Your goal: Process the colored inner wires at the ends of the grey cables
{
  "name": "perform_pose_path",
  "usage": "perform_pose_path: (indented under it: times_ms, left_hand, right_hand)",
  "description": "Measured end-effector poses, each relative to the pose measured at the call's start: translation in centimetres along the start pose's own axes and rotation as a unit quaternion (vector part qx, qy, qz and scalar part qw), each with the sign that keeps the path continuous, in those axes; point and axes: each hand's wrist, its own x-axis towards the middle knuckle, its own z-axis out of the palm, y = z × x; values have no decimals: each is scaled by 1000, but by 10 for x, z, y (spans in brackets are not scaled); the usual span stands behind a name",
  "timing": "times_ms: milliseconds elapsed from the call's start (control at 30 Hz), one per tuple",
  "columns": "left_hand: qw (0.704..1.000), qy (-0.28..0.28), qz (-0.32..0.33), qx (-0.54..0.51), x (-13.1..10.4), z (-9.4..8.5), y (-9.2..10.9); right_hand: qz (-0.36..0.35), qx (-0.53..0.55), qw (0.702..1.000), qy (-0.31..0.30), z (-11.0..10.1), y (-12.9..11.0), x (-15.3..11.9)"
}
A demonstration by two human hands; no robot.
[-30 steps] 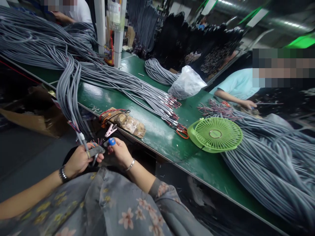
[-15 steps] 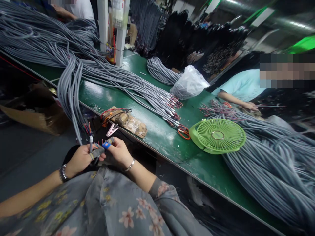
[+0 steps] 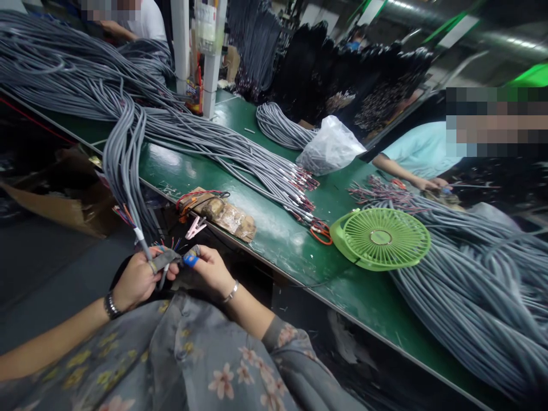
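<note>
My left hand is closed around a grey cable, whose white-banded end with colored wires sticks up and leans left. A second cable's stripped colored wires fan out above the same hand's taped fingers. Close beside them, my right hand has its thumb and finger pinched together. Blue tape wraps that thumb, and grey tape covers a finger. Whatever lies between the right fingertips is too small to make out. A bundle of grey cables hangs over the table edge down toward my left hand.
On the green table lie a taped wooden block, a pink clip, a green fan and a plastic bag. Long grey cable bundles stretch across it. A co-worker's arm is at right; a cardboard box stands lower left.
The white-banded cable end has swung left and now tilts, where it stood upright before. My right hand has shifted slightly right, and a fan of wires shows above my left fingers.
</note>
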Motion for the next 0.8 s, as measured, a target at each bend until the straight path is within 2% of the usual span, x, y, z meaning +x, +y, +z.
perform_pose_path:
  times_ms: [167, 333, 433, 567, 667, 800]
  left_hand:
    - [998, -53, 3, 29, -4, 0, 1]
    - [995, -66, 9, 74, -3, 1, -3]
    - [994, -59, 11, 91, -2, -1, -7]
    - [990, -46, 32, 131, -3, -3, -6]
    - [982, -69, 46, 172, -4, -4, -3]
    - [978, -95, 42, 183, -5, -2, -3]
  right_hand:
    - [66, 60, 996, 11, -4, -4, 10]
    - [52, 48, 997, -8, 3, -11, 14]
    - [22, 38, 999, 16, 9, -8, 12]
    - [4, 2, 996, 86, 16, 1, 8]
    - [16, -17, 993, 113, 18, 7, 6]
    - [33, 2, 993, 117, 20, 9, 6]
